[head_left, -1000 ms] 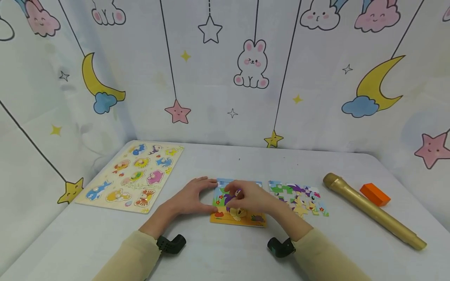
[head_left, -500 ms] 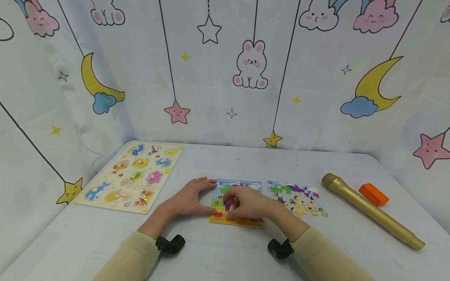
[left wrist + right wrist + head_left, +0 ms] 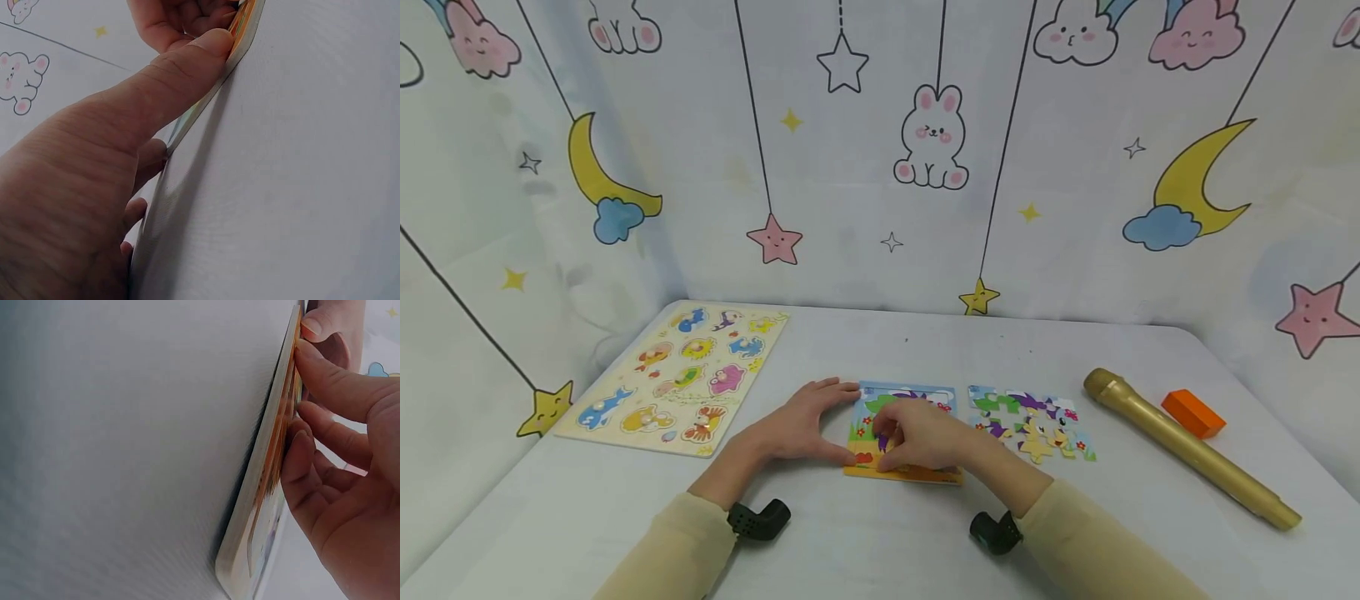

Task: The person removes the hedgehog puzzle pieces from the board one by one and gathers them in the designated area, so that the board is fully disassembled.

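Note:
A small picture puzzle board (image 3: pixel 865 469) with an orange lower border and a green and blue top lies between my hands. My left hand (image 3: pixel 797 421) braces its left side, fingers by the upper corner and thumb at the lower one. The left wrist view has that thumb (image 3: pixel 200 56) along the board's edge. My right hand (image 3: pixel 925 433) is over the board, thumb and index fingertips apart and touching it. In the right wrist view, the other fingers (image 3: pixel 300 453) curl beside the index; I cannot tell whether a puzzle piece sits between the fingertips.
To the right lie loose, partly joined puzzle pieces (image 3: pixel 1037 425). Beyond them are a gold microphone (image 3: pixel 1187 446) and an orange block (image 3: pixel 1193 414). A large peg puzzle (image 3: pixel 677 375) of animals lies at the left, and a patterned curtain (image 3: pixel 850 167) hangs behind the table.
My right hand, which pinched a small puzzle piece above the board, has come down onto the board, slightly left and nearer. The left hand has kept its place at the board's edge.

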A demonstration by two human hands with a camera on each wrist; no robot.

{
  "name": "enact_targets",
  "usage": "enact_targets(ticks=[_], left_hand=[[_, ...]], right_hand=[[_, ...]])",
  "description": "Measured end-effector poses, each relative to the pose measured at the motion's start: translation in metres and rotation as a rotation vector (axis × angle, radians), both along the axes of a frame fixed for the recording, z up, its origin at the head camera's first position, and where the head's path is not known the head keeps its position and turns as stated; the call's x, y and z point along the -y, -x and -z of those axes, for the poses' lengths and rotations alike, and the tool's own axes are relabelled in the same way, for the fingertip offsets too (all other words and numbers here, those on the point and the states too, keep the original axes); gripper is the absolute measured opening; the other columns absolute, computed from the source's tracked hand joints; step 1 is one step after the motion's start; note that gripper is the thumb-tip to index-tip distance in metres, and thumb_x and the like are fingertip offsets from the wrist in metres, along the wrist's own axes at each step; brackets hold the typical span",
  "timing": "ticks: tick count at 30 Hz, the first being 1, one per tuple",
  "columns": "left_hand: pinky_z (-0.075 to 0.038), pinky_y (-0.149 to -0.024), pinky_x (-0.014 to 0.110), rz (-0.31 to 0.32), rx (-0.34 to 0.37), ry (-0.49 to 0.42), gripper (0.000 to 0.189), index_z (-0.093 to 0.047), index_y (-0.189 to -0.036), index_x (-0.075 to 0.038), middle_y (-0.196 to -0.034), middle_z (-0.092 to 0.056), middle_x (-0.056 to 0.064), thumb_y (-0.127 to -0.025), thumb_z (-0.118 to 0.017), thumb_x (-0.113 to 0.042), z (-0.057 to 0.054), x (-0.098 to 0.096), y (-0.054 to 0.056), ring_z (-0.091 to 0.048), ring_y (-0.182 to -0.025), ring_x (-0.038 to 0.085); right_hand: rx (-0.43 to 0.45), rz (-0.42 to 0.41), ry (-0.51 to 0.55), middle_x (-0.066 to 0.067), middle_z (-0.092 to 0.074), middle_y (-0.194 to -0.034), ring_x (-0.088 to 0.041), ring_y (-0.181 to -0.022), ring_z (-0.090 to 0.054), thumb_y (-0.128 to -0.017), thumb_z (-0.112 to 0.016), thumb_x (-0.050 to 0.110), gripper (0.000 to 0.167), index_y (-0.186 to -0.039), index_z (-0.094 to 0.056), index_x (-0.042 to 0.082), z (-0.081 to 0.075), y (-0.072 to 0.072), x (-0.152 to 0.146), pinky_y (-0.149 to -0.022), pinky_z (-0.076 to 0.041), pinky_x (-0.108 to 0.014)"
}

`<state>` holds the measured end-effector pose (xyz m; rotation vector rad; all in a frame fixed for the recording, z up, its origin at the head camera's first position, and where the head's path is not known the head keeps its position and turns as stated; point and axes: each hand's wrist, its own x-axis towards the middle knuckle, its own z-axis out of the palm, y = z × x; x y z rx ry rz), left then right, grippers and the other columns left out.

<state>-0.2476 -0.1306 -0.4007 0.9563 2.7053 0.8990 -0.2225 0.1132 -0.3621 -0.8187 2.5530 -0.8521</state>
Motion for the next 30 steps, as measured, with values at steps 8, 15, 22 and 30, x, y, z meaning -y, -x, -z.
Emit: enact_targets(ticks=[8, 15, 22, 30], left_hand=[[-0.020, -0.117, 0.060, -0.002, 0.002, -0.007, 0.091, -0.049, -0.150, -0.014, -0.159, -0.038, 0.000, -0.076, -0.083, -0.053, -0.0002, -0.0001, -0.0004, -0.018, -0.151, 0.030], [-0.020, -0.117, 0.061, -0.009, 0.014, -0.006, 0.090, -0.049, -0.151, -0.014, -0.159, -0.038, 0.001, -0.076, -0.083, -0.052, -0.0014, -0.0007, -0.0012, -0.018, -0.151, 0.031], [-0.020, -0.117, 0.061, -0.014, 0.016, 0.000, 0.090, -0.049, -0.151, -0.014, -0.160, -0.037, 0.002, -0.077, -0.083, -0.051, -0.0015, -0.0005, -0.0015, -0.018, -0.151, 0.032], [-0.021, -0.117, 0.060, -0.008, 0.011, -0.007, 0.090, -0.049, -0.151, -0.014, -0.159, -0.038, 0.001, -0.076, -0.083, -0.051, -0.0009, -0.0006, -0.0009, -0.018, -0.151, 0.031]], right_hand=[[0.003, 0.028, -0.021, 0.005, -0.061, -0.091, -0.014, -0.081, -0.057, -0.085, -0.084, 0.018, 0.030, -0.108, -0.068, 0.009, -0.0001, -0.0026, 0.0041, -0.076, -0.052, -0.027], [0.009, 0.059, -0.050, 0.003, -0.061, -0.091, -0.014, -0.083, -0.057, -0.084, -0.084, 0.017, 0.034, -0.111, -0.067, 0.006, -0.0040, -0.0069, 0.0084, -0.079, -0.053, -0.028], [0.019, 0.073, -0.044, 0.001, -0.060, -0.092, -0.015, -0.084, -0.056, -0.083, -0.085, 0.016, 0.042, -0.116, -0.063, 0.003, -0.0026, -0.0059, 0.0090, -0.081, -0.053, -0.029], [0.030, 0.069, 0.003, 0.000, -0.058, -0.098, -0.015, -0.086, -0.056, -0.084, -0.084, 0.012, 0.044, -0.117, -0.057, 0.004, -0.0013, -0.0056, 0.0070, -0.082, -0.053, -0.030]])
